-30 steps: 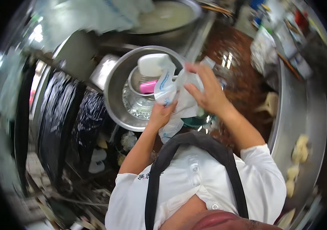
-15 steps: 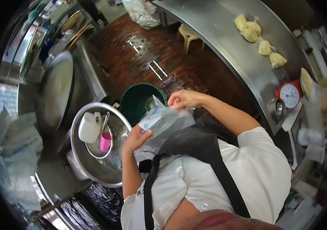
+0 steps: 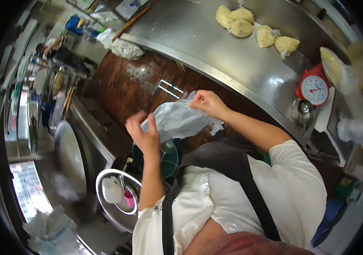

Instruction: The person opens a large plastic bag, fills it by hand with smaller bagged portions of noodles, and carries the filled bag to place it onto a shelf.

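A thin, pale plastic bag (image 3: 177, 121) hangs between my two hands in front of the dark apron. My right hand (image 3: 207, 104) pinches the bag's upper right edge between closed fingers. My left hand (image 3: 144, 132) is at the bag's left end, its fingers apart and slightly blurred, the thumb next to the plastic. Below the bag a green bucket (image 3: 168, 159) is partly hidden by my left forearm. A large metal basin (image 3: 105, 204) holds a smaller bowl, a white plastic jug (image 3: 112, 190) and a pink cup (image 3: 129, 199).
A steel counter (image 3: 190, 32) carries several tied bags of yellow food (image 3: 242, 28), a red scale (image 3: 314, 88) and a metal bowl (image 3: 304, 112). A large pan (image 3: 71, 157) stands at the left. A person (image 3: 69, 57) is in the far upper left.
The view has swung right toward the counter. The bag has moved away from the basin and is spread out between my hands. My left hand's fingers have opened.
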Available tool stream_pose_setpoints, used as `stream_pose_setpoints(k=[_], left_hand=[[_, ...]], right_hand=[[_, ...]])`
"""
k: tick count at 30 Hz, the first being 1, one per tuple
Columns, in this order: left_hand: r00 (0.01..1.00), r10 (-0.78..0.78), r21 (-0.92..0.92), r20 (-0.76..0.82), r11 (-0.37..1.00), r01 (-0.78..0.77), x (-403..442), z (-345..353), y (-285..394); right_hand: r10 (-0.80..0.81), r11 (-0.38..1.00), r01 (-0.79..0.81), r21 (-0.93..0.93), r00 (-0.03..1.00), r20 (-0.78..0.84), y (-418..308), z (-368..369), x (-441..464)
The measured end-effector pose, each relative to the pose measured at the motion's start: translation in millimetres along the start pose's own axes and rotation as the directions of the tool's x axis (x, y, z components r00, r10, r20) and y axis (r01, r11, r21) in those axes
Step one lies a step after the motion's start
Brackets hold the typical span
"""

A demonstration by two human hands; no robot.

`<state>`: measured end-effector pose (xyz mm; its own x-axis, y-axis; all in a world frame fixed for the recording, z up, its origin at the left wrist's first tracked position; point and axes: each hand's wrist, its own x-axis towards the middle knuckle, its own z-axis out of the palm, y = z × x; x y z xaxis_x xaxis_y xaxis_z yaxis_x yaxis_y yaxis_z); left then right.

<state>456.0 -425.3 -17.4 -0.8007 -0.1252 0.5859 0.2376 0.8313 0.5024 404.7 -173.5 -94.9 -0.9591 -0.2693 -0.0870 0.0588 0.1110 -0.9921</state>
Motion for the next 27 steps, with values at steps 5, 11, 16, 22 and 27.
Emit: stream_pose_setpoints(k=[5,11,16,22,27], left_hand=[[0.453,-0.271,-0.377,0.849,0.291,0.879,-15,79,45],[0.314,-0.274,-0.396,0.909,-0.331,0.857,8,176,-44],[0.432,-0.402,-0.465,0.807,0.016,0.885,97,239,-107],[0.486,0.474,-0.625,0.735,0.75,0.214,180,261,-14],[0.593,0.521,-0.392,0.614,0.853,-0.344,227,321,-59]], right_hand=[[-0.103,0.975,0.121,0.187,0.989,-0.101,-9,16,-1],[0.021,0.927,-0.11,-0.358,0.969,-0.245,43,-45,-17],[0.132,0.657,-0.55,-0.515,0.757,-0.64,77,-150,-25],[-0.294,0.58,-0.181,-0.794,0.863,-0.411,-40,-67,116],[-0.279,0.773,-0.317,-0.549,0.608,-0.743,-54,-85,138]])
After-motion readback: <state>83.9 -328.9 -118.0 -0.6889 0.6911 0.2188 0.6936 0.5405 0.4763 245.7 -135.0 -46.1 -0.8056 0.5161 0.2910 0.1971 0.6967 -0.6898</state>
